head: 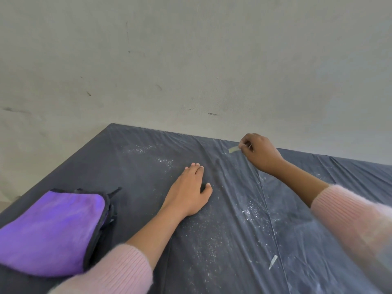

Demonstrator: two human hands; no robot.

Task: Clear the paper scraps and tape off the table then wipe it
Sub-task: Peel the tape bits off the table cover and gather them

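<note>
One tape strip [233, 149] seemingly in right hand [259, 152] pinch; left hand [187, 192] flat on table [131, 166].

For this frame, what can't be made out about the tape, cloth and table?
- Head view: one end of the tape strip is hidden by the curled fingers of the right hand.
- Purple cloth: cut off by the left edge and partly covered by the left sleeve.
- Table: its right and near parts run out of frame.
- White specks: too small to tell paper from dust.
</note>
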